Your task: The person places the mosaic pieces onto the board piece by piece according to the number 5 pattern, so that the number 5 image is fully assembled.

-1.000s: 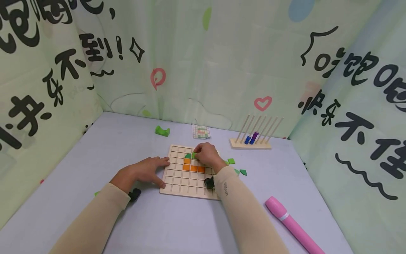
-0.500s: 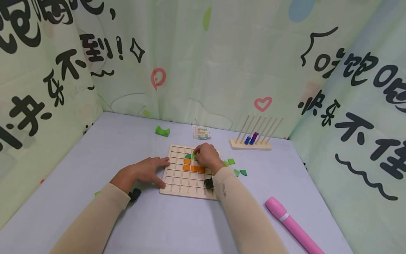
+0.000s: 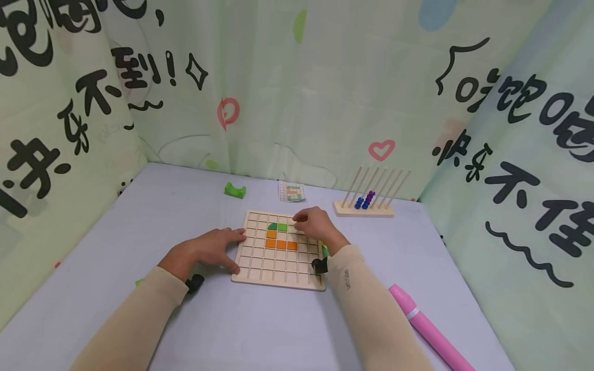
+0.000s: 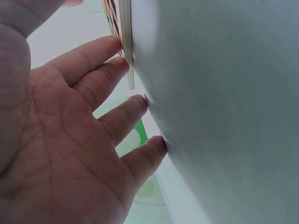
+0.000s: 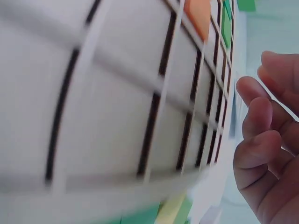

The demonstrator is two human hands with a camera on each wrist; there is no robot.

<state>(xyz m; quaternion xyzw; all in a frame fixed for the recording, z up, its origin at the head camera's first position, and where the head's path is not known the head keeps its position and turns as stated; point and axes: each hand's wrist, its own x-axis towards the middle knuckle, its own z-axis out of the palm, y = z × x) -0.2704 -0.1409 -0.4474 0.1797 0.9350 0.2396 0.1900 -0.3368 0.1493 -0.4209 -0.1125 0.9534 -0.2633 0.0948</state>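
A wooden grid board (image 3: 260,264) lies on the table, with several orange tiles (image 3: 281,245) set in its cells. In the row beyond them sit a dark green rounded tile (image 3: 272,226) and a bright green square tile (image 3: 282,227), side by side. My left hand (image 3: 204,249) steadies the board's left side, fingers extended and thumb at the near corner; the left wrist view shows two fingertips (image 4: 122,63) against the board's edge. Over the board's far right part hovers my right hand (image 3: 316,222), its fingers loosely bent with nothing between them in the right wrist view.
Green pieces (image 3: 325,250) lie right of the board, partly behind my right wrist. Farther back are a green curved block (image 3: 235,190), a printed pattern card (image 3: 291,191) and a peg stand (image 3: 363,210) with blue and purple beads. A pink stick (image 3: 431,332) lies front right.
My right hand has moved right, off the bright green square tile, which now shows fully in its cell beside the dark green one. The left hand stays at the board's edge.
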